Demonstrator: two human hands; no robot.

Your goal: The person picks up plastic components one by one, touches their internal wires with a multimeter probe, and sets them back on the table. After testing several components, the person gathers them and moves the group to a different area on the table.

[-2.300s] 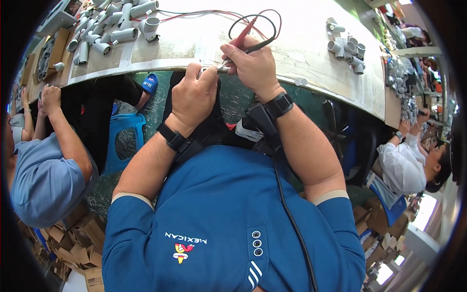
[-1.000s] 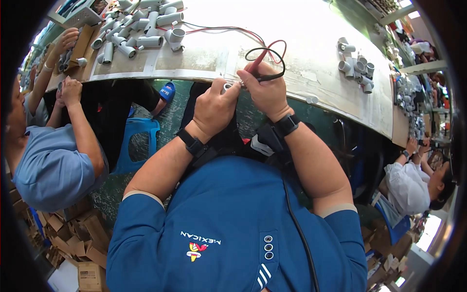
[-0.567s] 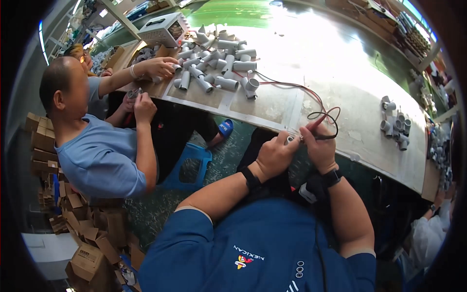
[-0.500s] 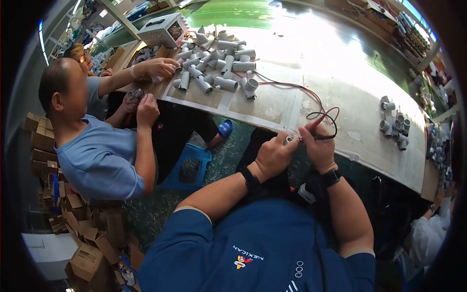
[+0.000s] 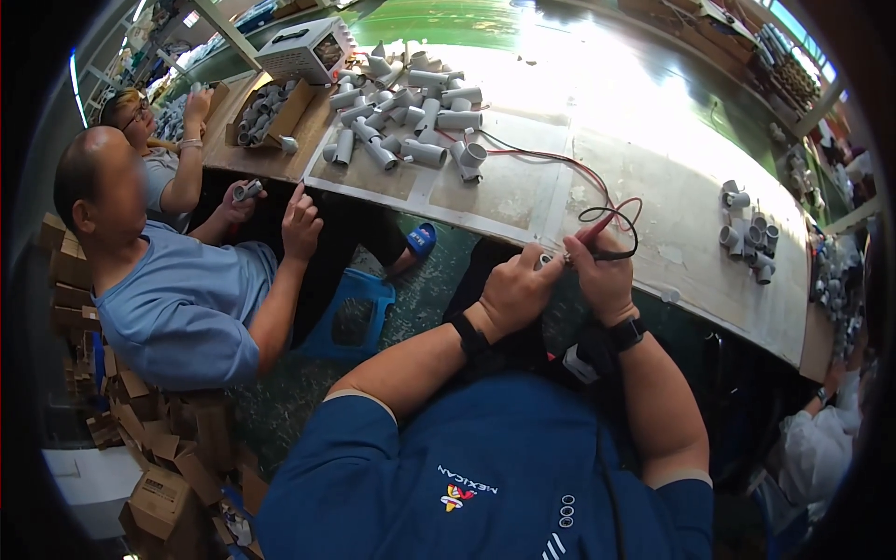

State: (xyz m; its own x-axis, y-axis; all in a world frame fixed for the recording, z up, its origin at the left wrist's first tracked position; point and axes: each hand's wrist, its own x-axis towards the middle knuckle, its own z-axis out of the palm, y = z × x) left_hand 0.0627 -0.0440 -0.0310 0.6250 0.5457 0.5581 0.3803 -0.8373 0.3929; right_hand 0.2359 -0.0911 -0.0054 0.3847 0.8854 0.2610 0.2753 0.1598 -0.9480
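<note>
Just off the table's near edge, my left hand [image 5: 516,293] is closed around a small grey pipe fitting [image 5: 545,261], mostly hidden by the fingers. Close beside it on the right, my right hand [image 5: 602,283] grips a red test probe [image 5: 597,227] with a black one alongside. A small metal tip shows between the two hands, against or very near the fitting; contact cannot be made out. From the probes, red and black wires [image 5: 565,164] run left across the table to a heap of grey pipe fittings [image 5: 406,119].
A smaller group of fittings [image 5: 749,235] stands on the right of the table [image 5: 513,205]. Left of me sits a co-worker in a blue shirt [image 5: 177,299], another person beyond. An open carton of fittings [image 5: 289,117], a white metal case [image 5: 299,51] and a blue stool [image 5: 350,313] are leftward.
My hands keep nearly the same grip. The blue-shirted co-worker's hands have moved apart, one holding a fitting. The farther person's arm has drawn back from the heap and is raised.
</note>
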